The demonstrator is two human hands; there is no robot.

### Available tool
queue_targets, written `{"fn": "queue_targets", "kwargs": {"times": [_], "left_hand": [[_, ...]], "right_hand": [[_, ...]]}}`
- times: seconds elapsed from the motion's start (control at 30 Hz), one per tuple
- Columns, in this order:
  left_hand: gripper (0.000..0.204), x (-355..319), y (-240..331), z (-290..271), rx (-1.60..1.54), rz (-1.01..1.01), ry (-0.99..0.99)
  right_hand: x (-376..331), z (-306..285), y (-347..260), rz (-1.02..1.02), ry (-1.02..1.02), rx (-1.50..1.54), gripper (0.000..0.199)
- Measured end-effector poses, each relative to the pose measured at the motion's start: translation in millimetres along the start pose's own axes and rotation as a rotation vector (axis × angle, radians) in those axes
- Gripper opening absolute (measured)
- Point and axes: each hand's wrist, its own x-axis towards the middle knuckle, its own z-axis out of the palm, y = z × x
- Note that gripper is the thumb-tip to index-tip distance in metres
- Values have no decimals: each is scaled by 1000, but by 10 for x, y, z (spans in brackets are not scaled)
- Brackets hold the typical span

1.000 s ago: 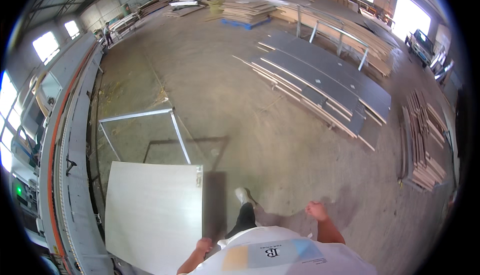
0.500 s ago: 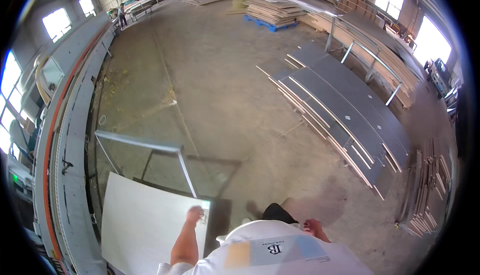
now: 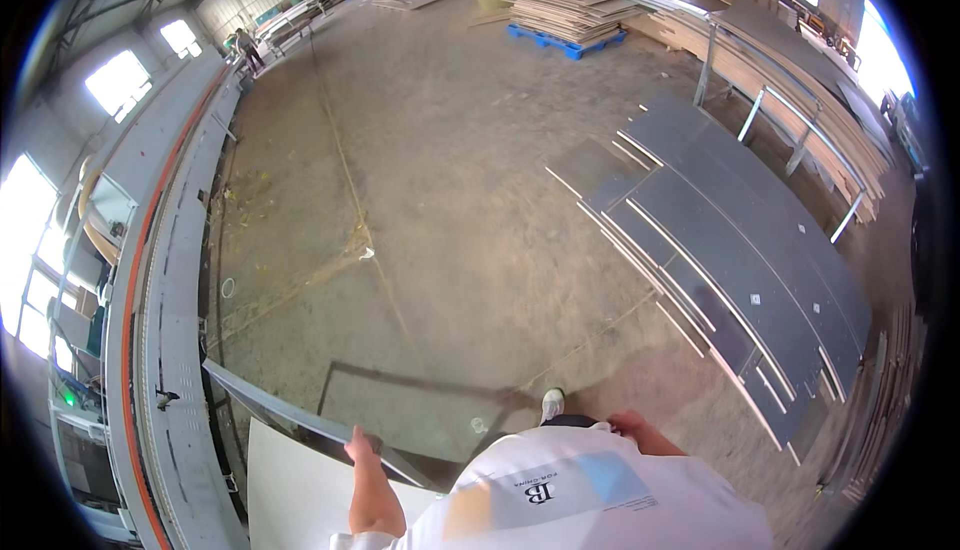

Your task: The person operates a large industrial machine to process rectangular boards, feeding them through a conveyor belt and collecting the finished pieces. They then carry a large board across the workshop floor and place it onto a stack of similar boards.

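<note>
- Silver-grey straight metal bar (image 3: 280, 405): lower left of the view, slanting from beside the machine down toward the person's body.
- Large flat off-white rectangular panel (image 3: 290, 490): just on the near side of the bar, running out of the lower edge, partly behind the left forearm.
- Bare left hand (image 3: 362, 444): at the bar, over its lower half; fingers look bent, but cannot tell whether it grasps the bar or only rests there.
- Bare right hand (image 3: 628, 422): beside the waist, near the shirt, well apart from bar and panel; finger pose too unclear to tell clenched from loose.
- White printed short-sleeved shirt (image 3: 600, 490) fills the bottom middle; one white shoe (image 3: 552, 405) shows ahead of it on the brown-grey concrete floor (image 3: 460, 200).
- Long grey metal machine with an orange strip (image 3: 180, 290): along the left side, next to the bar's far end.
- Low spread of dark grey flat boards with pale edges (image 3: 720, 250): right side (several layers, edges uneven).
- Stack of light brown flat boards (image 3: 570, 10) on a bright blue pallet (image 3: 570, 46): farther back.
- Another person (image 3: 247, 50): far upper left, near the machine's distant end.
</note>
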Motion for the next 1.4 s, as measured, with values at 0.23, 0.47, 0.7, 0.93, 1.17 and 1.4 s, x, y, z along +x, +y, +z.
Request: {"fn": "queue_targets", "kwargs": {"times": [0.23, 0.47, 0.7, 0.93, 1.17, 1.4], "left_hand": [[18, 51, 179, 197, -33, -243, -98], [11, 139, 214, 213, 57, -374, 288], [10, 44, 271, 1110, -77, -407, 372], [20, 183, 1086, 2925, -35, -428, 513], [19, 299, 1783, 4792, 181, -381, 504], [24, 694, 2573, 6514, -71, -401, 448]], "right_hand": [[2066, -1759, -1612, 282, 318, 192, 22], [3902, -2027, -2324, 423, 219, 79, 23], [5073, -2293, -3449, 555, -529, -323, 28], [7406, -2449, -4702, 470, 72, 147, 23], [9078, -2448, -5628, 227, -119, 11, 24], [11064, -3926, -5936, 434, -106, -38, 22]]}}
